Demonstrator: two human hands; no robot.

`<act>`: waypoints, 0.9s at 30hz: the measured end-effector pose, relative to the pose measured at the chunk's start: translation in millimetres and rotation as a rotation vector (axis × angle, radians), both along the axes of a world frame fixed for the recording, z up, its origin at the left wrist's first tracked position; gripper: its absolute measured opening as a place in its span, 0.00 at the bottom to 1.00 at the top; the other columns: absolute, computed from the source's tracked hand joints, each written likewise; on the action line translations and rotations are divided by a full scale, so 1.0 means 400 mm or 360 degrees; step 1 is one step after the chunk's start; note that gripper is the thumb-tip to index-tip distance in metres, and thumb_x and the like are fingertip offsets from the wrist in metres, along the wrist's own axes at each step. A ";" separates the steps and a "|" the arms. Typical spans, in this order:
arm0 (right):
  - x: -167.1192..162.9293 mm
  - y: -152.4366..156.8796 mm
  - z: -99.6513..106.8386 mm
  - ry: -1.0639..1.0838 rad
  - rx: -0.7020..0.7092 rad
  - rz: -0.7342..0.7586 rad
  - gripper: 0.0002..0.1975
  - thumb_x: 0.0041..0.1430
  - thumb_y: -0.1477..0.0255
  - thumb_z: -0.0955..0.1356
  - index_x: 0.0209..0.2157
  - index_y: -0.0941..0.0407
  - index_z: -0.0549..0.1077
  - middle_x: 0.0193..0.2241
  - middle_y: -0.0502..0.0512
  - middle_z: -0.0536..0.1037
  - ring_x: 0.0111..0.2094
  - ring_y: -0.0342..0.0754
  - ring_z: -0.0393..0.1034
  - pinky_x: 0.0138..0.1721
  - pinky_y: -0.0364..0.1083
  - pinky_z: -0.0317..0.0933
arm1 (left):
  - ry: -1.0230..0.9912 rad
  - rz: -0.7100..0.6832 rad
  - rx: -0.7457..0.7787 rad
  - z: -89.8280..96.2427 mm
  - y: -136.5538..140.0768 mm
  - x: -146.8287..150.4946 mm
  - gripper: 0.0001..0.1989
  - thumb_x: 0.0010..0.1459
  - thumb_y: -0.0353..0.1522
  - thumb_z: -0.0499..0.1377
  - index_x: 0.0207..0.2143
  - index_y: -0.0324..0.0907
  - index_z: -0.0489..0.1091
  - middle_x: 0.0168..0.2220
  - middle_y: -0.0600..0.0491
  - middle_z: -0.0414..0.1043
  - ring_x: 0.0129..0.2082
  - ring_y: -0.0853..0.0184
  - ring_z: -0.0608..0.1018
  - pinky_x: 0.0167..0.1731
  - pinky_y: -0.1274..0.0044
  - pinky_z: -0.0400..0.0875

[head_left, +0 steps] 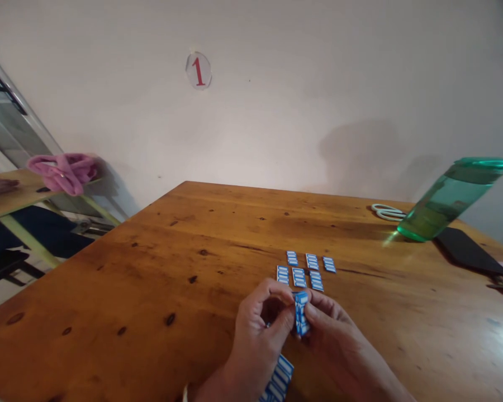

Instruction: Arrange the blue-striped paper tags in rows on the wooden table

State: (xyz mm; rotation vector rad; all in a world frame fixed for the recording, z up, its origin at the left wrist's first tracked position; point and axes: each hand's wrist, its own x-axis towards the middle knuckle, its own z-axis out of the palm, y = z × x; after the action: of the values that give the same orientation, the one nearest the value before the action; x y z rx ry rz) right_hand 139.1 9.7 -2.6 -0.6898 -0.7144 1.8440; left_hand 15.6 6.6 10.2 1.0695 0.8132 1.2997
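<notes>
- a blue-and-white label sheet (283,373) lies on the wooden table (121,290), partly hidden under the left wrist
- left hand (262,318) and right hand (333,329) — thumbs and fingers closed — pinch a folded label piece (301,314) between them
- just beyond, six small label pieces (299,277) lie in two rows
- farther right, a tilted green bottle (452,198)

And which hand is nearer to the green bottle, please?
Right. The right hand is below and left of the green bottle in the picture; the left hand, farther left.

Left hand (256,329), right hand (334,330) pinch labels (300,312) (blue-white).
</notes>
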 end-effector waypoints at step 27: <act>-0.003 0.003 0.001 0.0099 0.0008 -0.0010 0.05 0.46 0.71 0.71 0.24 0.57 0.72 0.19 0.48 0.71 0.19 0.38 0.61 0.22 0.38 0.57 | -0.0150 -0.0108 -0.0192 0.013 0.005 0.005 0.11 0.45 0.33 0.63 0.26 0.41 0.61 0.19 0.59 0.68 0.14 0.76 0.69 0.14 0.86 0.60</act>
State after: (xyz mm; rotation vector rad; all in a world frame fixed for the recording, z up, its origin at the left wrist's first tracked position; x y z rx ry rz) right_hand 138.0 10.8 -2.1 -0.6278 -0.6754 1.8489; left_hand 17.7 8.5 15.2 0.9255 0.7684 1.2192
